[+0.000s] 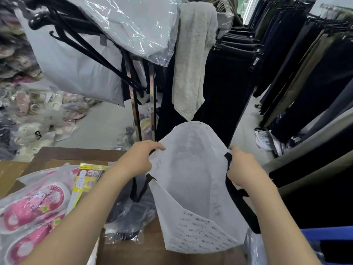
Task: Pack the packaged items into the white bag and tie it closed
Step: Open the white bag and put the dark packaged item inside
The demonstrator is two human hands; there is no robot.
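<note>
A white bag (pixel 193 180) with black handles and small printed lettering is held wide at its mouth in front of me; its inside looks empty. My left hand (pixel 141 159) grips the left rim of the bag. My right hand (pixel 242 169) grips the right rim beside a black handle. On the brown table (pixel 76 153) to the left lie a clear pack of pink slippers (pixel 32 213), a yellow and red packaged item (pixel 86 180) and a dark item in clear plastic (pixel 129 215), partly hidden by my left forearm.
A metal clothes rack (pixel 137 104) with black hangers, grey plastic bags and a pale towel (pixel 194 58) stands just beyond the bag. Dark trousers hang in rows on the right. Piles of packaged goods cover the floor at the left. A blue bin edge (pixel 324 234) is at lower right.
</note>
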